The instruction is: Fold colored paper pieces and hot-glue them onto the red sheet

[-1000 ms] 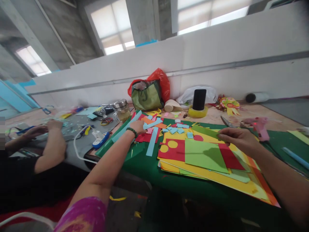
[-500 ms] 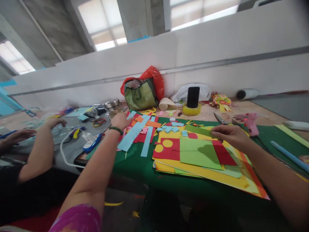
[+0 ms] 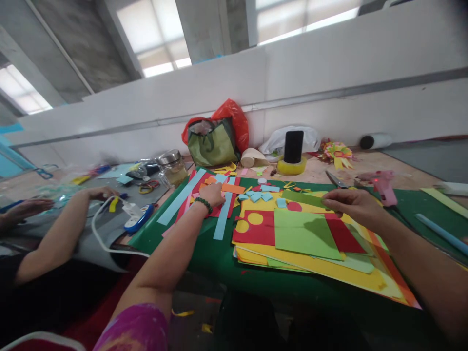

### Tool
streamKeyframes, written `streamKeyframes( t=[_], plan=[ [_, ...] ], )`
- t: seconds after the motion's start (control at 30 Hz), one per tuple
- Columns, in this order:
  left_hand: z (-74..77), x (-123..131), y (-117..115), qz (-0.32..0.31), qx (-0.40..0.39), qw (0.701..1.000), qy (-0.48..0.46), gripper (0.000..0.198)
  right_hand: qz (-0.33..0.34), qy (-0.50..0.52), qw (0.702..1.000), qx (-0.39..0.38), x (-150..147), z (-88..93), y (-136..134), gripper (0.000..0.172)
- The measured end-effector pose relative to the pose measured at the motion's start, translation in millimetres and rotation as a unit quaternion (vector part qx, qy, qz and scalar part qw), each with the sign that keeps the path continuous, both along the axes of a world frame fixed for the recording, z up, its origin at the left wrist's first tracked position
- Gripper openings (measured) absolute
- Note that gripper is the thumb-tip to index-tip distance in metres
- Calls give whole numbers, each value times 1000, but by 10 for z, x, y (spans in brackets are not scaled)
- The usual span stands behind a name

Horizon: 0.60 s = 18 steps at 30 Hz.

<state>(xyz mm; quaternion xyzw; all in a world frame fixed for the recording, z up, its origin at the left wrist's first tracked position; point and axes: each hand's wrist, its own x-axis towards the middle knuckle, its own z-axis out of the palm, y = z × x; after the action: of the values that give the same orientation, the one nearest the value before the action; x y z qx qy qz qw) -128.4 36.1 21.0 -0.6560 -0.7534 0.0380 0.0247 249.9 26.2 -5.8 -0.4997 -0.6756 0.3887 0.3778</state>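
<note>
My right hand point(image 3: 349, 202) pinches the end of a dark green paper strip point(image 3: 305, 198) between thumb and fingers. It hovers above a stack of coloured sheets, where a light green square point(image 3: 305, 234) lies on a red sheet point(image 3: 256, 235) with yellow circles. My left hand point(image 3: 213, 194), with a green bead bracelet, is down among paper scraps on a red sheet; its fingertips are hidden. Close around it are orange pieces point(image 3: 233, 188) and a short blue strip point(image 3: 222, 219). A longer blue strip point(image 3: 181, 197) lies to its left.
Scissors point(image 3: 335, 179) and a pink glue gun point(image 3: 383, 187) lie at the right. A glass jar point(image 3: 171, 168), a green bag point(image 3: 210, 145) and a phone point(image 3: 293, 147) on a yellow tape roll stand behind. A co-worker's hands point(image 3: 100, 193) and a blue-white power strip point(image 3: 139, 218) are at left.
My left hand has moved right and nearer, from the far end of the long blue strip to the orange pieces. That strip now lies further left. My right hand still holds the green strip.
</note>
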Motion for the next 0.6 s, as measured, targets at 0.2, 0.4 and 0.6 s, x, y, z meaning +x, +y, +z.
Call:
streamKeyframes(
  t=[0.2,0.4,0.6],
  plan=[
    [-34,-268,33,2,49,999,-20,43,0,6,1000,7,-5,17,13,65],
    [-60,-561,110,-4,50,997,-65,41,-20,21,1000,-10,-50,59,-4,68],
    [-134,-575,155,-7,41,996,-84,37,-1,8,1000,-12,-41,25,27,66]
  ],
)
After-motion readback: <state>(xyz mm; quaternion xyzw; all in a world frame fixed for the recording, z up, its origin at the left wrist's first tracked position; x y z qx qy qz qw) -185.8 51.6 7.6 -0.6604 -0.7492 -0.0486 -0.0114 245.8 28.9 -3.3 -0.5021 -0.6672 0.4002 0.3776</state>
